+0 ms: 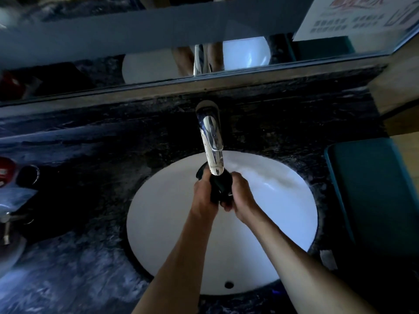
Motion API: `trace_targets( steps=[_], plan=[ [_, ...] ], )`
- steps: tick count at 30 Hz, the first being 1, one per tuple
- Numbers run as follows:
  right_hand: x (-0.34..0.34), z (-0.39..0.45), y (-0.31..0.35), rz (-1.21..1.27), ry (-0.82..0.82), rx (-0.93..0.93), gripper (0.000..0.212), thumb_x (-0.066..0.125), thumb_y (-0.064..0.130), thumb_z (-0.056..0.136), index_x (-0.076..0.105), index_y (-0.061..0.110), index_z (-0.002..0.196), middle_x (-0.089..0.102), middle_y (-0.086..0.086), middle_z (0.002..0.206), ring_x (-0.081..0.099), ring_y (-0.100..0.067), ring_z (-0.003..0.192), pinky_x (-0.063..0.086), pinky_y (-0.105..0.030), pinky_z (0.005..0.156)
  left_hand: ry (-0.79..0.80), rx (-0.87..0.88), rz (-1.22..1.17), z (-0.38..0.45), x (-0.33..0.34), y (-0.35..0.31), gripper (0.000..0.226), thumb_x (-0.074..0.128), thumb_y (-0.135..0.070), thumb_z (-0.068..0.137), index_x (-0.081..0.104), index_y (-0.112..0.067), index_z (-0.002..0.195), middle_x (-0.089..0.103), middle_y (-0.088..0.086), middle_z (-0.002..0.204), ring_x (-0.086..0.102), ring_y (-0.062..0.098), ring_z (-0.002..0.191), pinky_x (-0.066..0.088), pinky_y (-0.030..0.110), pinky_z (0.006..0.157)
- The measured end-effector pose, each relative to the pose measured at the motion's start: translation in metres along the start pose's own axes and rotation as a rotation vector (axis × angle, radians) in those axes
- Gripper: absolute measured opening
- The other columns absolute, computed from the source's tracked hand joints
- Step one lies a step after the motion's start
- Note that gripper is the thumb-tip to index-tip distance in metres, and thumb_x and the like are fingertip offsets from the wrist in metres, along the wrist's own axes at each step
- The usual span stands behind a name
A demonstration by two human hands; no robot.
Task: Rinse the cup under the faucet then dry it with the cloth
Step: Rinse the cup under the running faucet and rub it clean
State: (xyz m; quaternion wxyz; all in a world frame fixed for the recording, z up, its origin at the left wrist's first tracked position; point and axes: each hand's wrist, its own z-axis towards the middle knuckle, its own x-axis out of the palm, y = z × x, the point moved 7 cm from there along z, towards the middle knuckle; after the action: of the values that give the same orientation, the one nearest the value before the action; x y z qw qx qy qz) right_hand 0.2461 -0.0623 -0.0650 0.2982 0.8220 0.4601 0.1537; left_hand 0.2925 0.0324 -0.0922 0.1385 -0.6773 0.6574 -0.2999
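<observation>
white sink (158, 234), black marbled counter (90, 268), chrome faucet (212, 141), dark cup (221, 185), teal bin (371, 189).

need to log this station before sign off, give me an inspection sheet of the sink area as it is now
surface: dark marbled counter around a white oval basin
job's things: dark cup held under the chrome faucet; water flow cannot be told; cloth not identified
clutter: red item and blurred objects at the counter's left edge
grippers: left hand and right hand both grip the cup
cables: nothing seen
surroundings: mirror behind the faucet, teal object at right, printed notice upper right
</observation>
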Motion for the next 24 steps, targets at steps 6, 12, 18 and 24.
trace_targets(
  steps=[6, 12, 18, 24],
  plan=[
    [0.007, -0.004, 0.011, -0.246, -0.060, -0.246, 0.027, 0.046, 0.049, 0.098, 0.052, 0.026, 0.111, 0.068, 0.002, 0.098, 0.068, -0.018, 0.088, 0.060, -0.038, 0.071, -0.121, 0.061, -0.015, -0.009, 0.000, -0.005, 0.041, 0.069, -0.052, 0.084, 0.074, -0.012, 0.086, 0.074, 0.009, 0.083, 0.071, 0.027, 0.077, 0.056, 0.044, 0.076],
    [0.004, -0.008, 0.011, -0.152, -0.125, -0.328, 0.021, 0.047, 0.041, 0.096, 0.052, 0.021, 0.095, 0.066, -0.005, 0.080, 0.065, -0.021, 0.061, 0.046, -0.031, 0.045, 0.074, 0.130, -0.011, -0.012, 0.003, -0.011, 0.041, 0.054, -0.043, 0.101, 0.067, -0.006, 0.089, 0.060, 0.019, 0.075, 0.056, 0.027, 0.055, 0.043, 0.028, 0.049],
    [0.009, 0.002, -0.003, -0.065, -0.097, -0.114, 0.037, 0.040, 0.049, 0.095, 0.056, 0.017, 0.103, 0.068, -0.010, 0.095, 0.067, -0.026, 0.082, 0.058, -0.041, 0.064, -0.007, 0.051, -0.076, -0.007, 0.000, -0.007, 0.048, 0.068, -0.057, 0.079, 0.072, -0.011, 0.092, 0.068, 0.019, 0.090, 0.067, 0.034, 0.084, 0.053, 0.040, 0.070],
    [0.005, -0.009, 0.003, -0.282, -0.226, -0.373, 0.021, 0.052, 0.045, 0.093, 0.052, 0.025, 0.100, 0.066, -0.002, 0.095, 0.064, -0.020, 0.089, 0.052, -0.036, 0.072, -0.089, 0.058, -0.094, -0.010, -0.004, 0.010, 0.030, 0.067, -0.040, 0.094, 0.076, -0.013, 0.085, 0.072, 0.012, 0.084, 0.069, 0.027, 0.082, 0.054, 0.038, 0.074]
  ],
)
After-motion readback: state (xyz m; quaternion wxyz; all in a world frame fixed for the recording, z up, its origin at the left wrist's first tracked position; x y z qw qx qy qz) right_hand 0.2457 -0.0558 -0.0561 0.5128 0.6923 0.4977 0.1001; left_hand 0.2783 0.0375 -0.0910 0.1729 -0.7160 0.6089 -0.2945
